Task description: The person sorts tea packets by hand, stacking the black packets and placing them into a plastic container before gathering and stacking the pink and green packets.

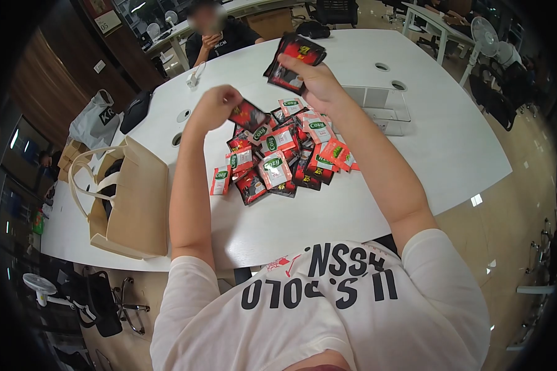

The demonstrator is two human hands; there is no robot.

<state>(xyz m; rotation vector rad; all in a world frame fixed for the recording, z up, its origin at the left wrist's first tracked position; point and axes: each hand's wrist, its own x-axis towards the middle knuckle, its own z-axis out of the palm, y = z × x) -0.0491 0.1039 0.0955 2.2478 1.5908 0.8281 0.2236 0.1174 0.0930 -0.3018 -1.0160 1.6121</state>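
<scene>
Around, an office with a shiny floor (470, 207); past the far edge, a seated person (226, 46). In front, a white table (464, 136), with open width toward the near edge and right of the right forearm (380, 154). Near the left edge, a tan tote (136, 204); behind that forearm, a clear stand (393, 127). Mid-table, a loose, overlapping pile (275, 170) of flat packets, some black and red, some pinkish with green labels. Beyond, in the right hand (319, 80), grasped under thumb, a black-red stack (297, 44). In the left hand (216, 106), pinched over the pile, one black-red packet (249, 115).
</scene>
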